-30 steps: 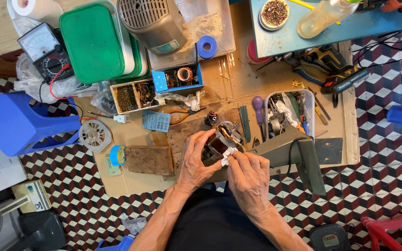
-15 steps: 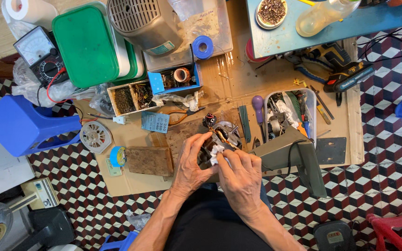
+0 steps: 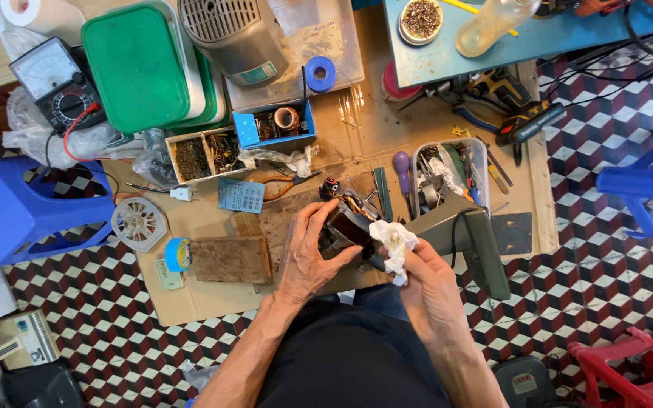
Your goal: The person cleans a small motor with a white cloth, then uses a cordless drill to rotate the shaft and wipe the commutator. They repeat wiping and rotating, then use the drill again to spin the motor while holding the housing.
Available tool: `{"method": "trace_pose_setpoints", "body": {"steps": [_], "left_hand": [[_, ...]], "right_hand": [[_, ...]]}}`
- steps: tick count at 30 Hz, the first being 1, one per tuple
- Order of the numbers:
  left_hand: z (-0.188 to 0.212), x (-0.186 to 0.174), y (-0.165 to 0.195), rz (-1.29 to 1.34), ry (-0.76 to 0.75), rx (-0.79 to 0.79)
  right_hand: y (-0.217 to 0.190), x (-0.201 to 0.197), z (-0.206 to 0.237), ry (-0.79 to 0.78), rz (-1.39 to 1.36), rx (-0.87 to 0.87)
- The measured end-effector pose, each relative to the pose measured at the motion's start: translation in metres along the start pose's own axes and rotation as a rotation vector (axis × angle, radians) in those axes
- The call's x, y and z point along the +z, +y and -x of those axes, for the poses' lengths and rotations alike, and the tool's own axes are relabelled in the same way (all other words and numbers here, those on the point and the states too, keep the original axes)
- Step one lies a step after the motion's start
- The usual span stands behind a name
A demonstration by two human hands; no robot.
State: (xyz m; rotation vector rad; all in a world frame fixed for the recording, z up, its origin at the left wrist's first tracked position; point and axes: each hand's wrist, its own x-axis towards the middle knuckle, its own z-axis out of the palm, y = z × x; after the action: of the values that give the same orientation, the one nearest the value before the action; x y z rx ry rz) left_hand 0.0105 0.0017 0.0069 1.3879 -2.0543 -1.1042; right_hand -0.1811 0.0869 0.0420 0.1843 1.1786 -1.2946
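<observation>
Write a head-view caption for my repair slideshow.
Left hand grips a small motor while right hand presses a white rag against it.

1. Small motor part (image 3: 345, 223): dark, brownish, with copper-coloured windings and wires at its top end; held above the cardboard-covered floor, tilted, gripped on its left side, partly hidden by fingers.
2. Crumpled white rag (image 3: 394, 243): stained, bunched, pressed against the motor part's right side, pinched from below.
</observation>
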Motion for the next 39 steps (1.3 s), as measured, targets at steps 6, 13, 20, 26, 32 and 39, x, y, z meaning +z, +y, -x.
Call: {"method": "trace_pose_setpoints", "body": {"steps": [6,13,20,26,32,39], "left_hand": [[0.011,-0.015,0.011,0.023,0.094,0.036],[0.046,-0.013,0.035,1.02,-0.239,-0.515],[0.102,-0.037,0.034,0.269,-0.054,0.166],[0.145,-0.056,-0.03,0.244,-0.092,0.127],[0.164,-0.049,-0.091,0.255,0.104,-0.451],[0.153,-0.062,-0.094,0.383,0.246,-0.712]], "right_hand": [[0.015,-0.004,0.011,-0.032,-0.012,-0.038],[0.044,-0.015,0.019,-0.091,0.134,-0.036],[0.095,-0.025,0.024,0.01,0.18,0.078],[0.139,-0.008,0.034,-0.059,0.066,0.422],[0.185,0.003,-0.022,-0.121,1.171,-0.119],[0.225,0.0,-0.107,0.043,1.734,-0.659]]}}
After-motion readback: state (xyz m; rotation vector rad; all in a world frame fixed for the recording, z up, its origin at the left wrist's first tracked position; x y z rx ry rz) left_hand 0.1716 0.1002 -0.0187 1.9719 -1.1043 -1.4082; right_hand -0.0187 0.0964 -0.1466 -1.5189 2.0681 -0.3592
